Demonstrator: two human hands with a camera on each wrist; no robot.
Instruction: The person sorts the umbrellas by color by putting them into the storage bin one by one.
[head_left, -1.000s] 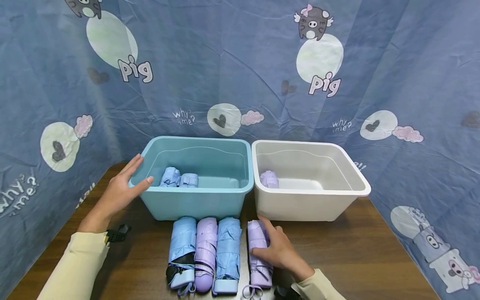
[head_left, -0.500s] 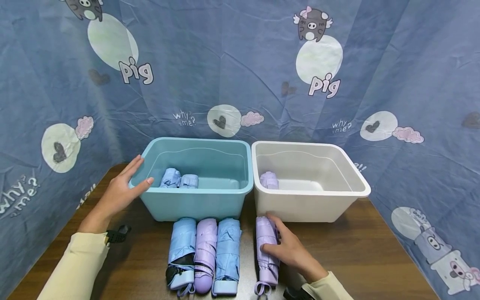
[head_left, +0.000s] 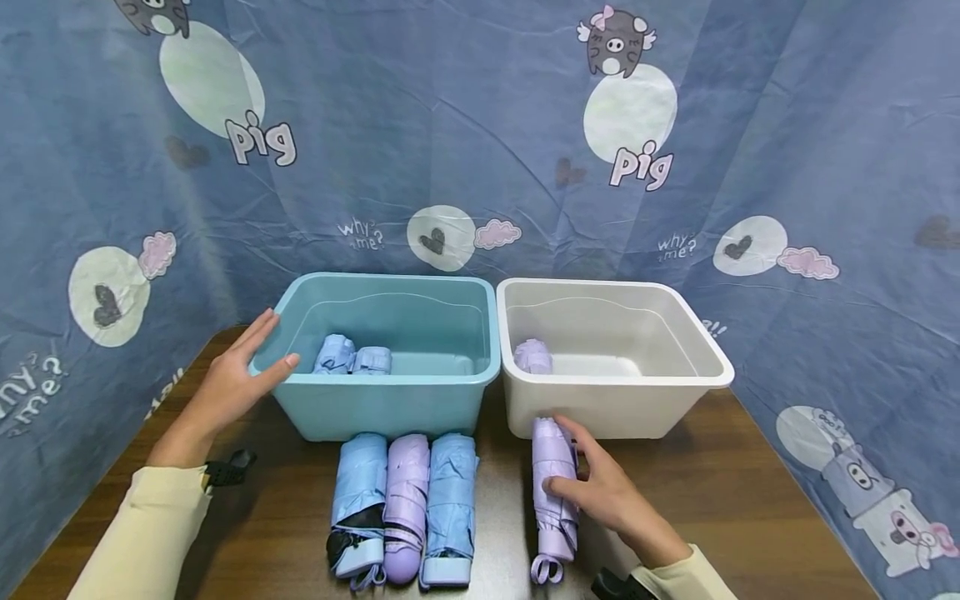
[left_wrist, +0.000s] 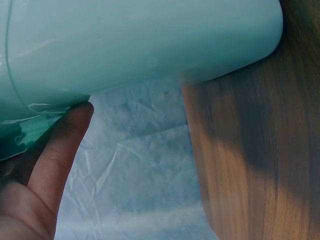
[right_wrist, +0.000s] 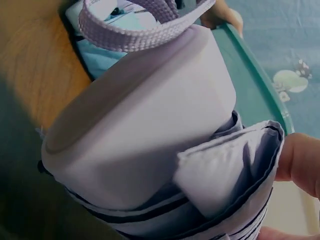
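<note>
My right hand grips a folded lavender umbrella, thumb on one side and fingers on the other. It is held in front of the white bin, its wrist loop hanging toward me. Close up in the right wrist view are the umbrella's pale handle end and woven strap. My left hand rests at the left end of the teal bin, fingers extended along its rim. In the left wrist view one finger touches that bin under the rim.
Side by side before the teal bin lie a blue umbrella, a lavender umbrella and another blue umbrella. Two blue umbrellas are inside the teal bin, a lavender umbrella in the white bin. A printed cloth hangs behind the wooden table.
My right hand has carried the lavender umbrella rightward, away from the row and slightly up toward the white bin. The left hand stays at the teal bin's rim.
</note>
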